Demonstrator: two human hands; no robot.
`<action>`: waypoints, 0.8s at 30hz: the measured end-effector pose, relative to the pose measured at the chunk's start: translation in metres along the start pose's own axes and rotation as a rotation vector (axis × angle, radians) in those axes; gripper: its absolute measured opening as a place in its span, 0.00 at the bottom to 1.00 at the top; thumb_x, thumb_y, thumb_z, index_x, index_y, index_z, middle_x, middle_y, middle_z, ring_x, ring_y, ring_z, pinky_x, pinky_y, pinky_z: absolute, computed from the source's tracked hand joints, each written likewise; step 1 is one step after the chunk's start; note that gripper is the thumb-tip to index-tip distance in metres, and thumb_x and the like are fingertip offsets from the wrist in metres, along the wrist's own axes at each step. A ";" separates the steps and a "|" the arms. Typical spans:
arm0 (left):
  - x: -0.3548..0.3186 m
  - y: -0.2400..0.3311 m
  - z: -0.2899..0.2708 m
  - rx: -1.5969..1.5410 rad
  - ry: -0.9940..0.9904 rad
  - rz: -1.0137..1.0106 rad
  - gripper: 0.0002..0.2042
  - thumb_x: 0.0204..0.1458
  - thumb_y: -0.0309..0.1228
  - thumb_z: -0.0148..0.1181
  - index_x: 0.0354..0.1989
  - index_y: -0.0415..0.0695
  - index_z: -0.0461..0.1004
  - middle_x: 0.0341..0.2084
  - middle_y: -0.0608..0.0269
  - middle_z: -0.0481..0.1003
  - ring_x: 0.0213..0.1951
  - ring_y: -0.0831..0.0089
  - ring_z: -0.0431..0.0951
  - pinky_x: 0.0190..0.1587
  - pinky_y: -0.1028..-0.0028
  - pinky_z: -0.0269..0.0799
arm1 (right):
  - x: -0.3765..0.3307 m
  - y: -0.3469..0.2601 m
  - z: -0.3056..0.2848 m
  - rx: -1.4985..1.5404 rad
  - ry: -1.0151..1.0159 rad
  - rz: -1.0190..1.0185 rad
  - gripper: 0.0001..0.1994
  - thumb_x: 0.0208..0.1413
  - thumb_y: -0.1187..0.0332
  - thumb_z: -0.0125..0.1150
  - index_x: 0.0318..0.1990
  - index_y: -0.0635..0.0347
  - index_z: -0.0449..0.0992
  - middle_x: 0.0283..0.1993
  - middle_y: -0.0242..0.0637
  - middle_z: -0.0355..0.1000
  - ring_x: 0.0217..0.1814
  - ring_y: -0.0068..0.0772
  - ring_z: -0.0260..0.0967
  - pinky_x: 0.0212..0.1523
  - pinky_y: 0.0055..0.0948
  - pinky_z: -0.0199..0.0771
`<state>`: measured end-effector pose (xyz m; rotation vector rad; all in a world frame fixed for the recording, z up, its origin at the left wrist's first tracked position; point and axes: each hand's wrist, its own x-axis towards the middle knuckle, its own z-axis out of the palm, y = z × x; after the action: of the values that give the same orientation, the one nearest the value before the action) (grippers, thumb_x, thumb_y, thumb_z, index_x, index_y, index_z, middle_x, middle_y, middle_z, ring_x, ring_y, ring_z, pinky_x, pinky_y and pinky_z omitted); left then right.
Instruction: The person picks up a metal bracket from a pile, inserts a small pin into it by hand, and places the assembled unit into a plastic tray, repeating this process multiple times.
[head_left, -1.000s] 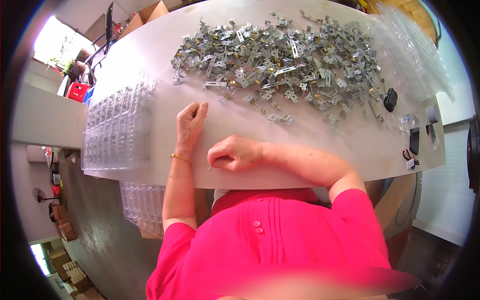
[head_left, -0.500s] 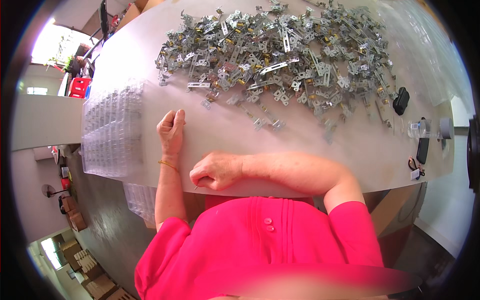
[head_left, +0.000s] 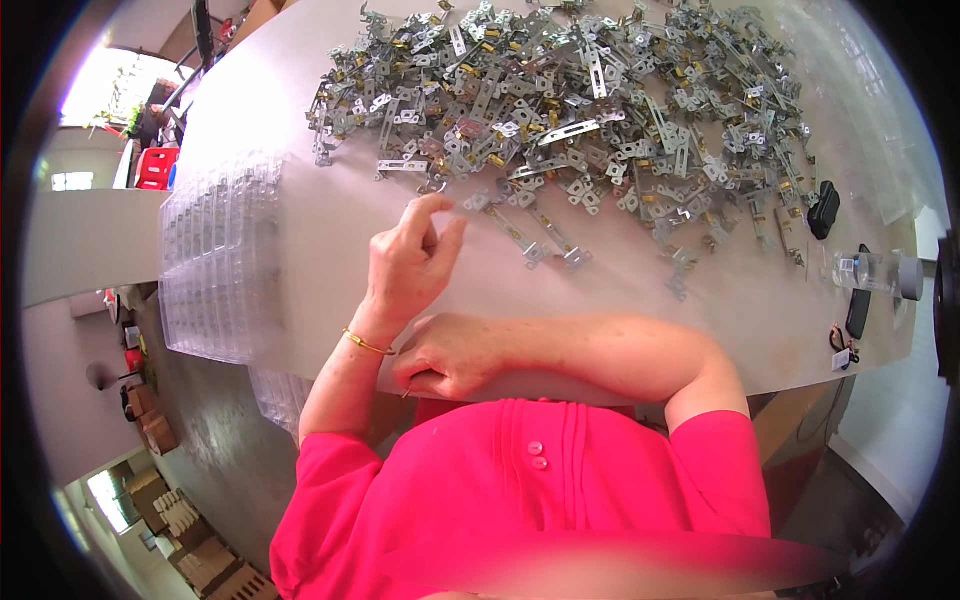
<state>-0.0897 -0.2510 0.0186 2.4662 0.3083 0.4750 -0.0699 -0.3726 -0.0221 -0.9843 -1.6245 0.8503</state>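
Note:
My left hand (head_left: 410, 255) is raised over the table just below the near left edge of a heap of metal brackets (head_left: 560, 110). Its index finger and thumb are apart, and nothing shows between them. Two long brackets with yellowish parts (head_left: 540, 235) lie right of its fingertips, separate from the main heap. At the table's near edge, my right hand (head_left: 455, 355) is curled closed with its forearm lying across the table. A thin, pointed sliver (head_left: 407, 392) sticks out below its fingers. The rest of that piece is hidden in the hand.
Stacked clear plastic trays (head_left: 215, 260) stand at the table's left side. On the right lie a black case (head_left: 823, 210), a clear bottle (head_left: 875, 272), a dark phone-like object (head_left: 857, 313) and keys with a tag (head_left: 842, 350). Clear plastic sheeting (head_left: 860, 110) covers the far right.
My left hand has moved right and toward the heap, its fist loosening with index finger and thumb parting. My right hand has shifted slightly right, still closed. The view has shifted a little.

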 end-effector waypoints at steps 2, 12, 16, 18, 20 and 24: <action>0.005 0.001 0.006 -0.002 -0.030 -0.021 0.13 0.56 0.30 0.67 0.47 0.41 0.76 0.12 0.64 0.67 0.14 0.75 0.66 0.21 0.73 0.65 | 0.001 -0.001 0.002 0.021 0.017 -0.006 0.04 0.53 0.73 0.61 0.29 0.59 0.73 0.29 0.42 0.73 0.34 0.50 0.72 0.37 0.45 0.71; 0.018 0.001 0.019 -0.041 -0.160 -0.161 0.16 0.57 0.35 0.65 0.48 0.36 0.76 0.13 0.58 0.69 0.16 0.69 0.69 0.25 0.68 0.67 | 0.007 0.000 0.003 0.081 0.044 -0.012 0.02 0.52 0.73 0.61 0.29 0.59 0.76 0.30 0.41 0.77 0.35 0.49 0.74 0.37 0.45 0.73; 0.019 0.002 0.020 -0.099 -0.160 -0.223 0.15 0.56 0.35 0.66 0.43 0.35 0.77 0.13 0.59 0.69 0.17 0.74 0.68 0.24 0.69 0.65 | 0.007 -0.002 0.002 0.084 0.042 0.015 0.03 0.52 0.73 0.61 0.28 0.58 0.76 0.30 0.40 0.77 0.34 0.48 0.74 0.36 0.45 0.73; 0.019 -0.003 0.022 -0.217 -0.163 -0.246 0.13 0.57 0.34 0.66 0.39 0.35 0.78 0.14 0.67 0.71 0.19 0.82 0.66 0.23 0.73 0.63 | 0.007 -0.001 0.003 0.090 0.037 0.022 0.03 0.53 0.72 0.61 0.28 0.58 0.76 0.30 0.40 0.77 0.34 0.48 0.74 0.36 0.45 0.72; 0.021 -0.007 0.019 -0.317 -0.238 -0.336 0.12 0.58 0.33 0.66 0.38 0.35 0.78 0.16 0.72 0.71 0.19 0.85 0.65 0.23 0.76 0.61 | 0.007 -0.001 0.003 0.094 0.034 0.027 0.03 0.53 0.72 0.61 0.28 0.57 0.76 0.30 0.39 0.77 0.34 0.48 0.74 0.36 0.45 0.72; 0.026 0.001 0.001 -0.579 -0.405 -0.564 0.09 0.59 0.32 0.67 0.35 0.38 0.79 0.20 0.80 0.70 0.21 0.91 0.63 0.22 0.84 0.55 | 0.005 -0.003 0.000 0.104 0.050 0.037 0.03 0.54 0.72 0.60 0.29 0.57 0.76 0.30 0.39 0.77 0.33 0.48 0.75 0.35 0.45 0.72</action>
<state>-0.0653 -0.2436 0.0250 1.7493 0.5759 -0.1624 -0.0714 -0.3690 -0.0176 -0.9573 -1.5086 0.9195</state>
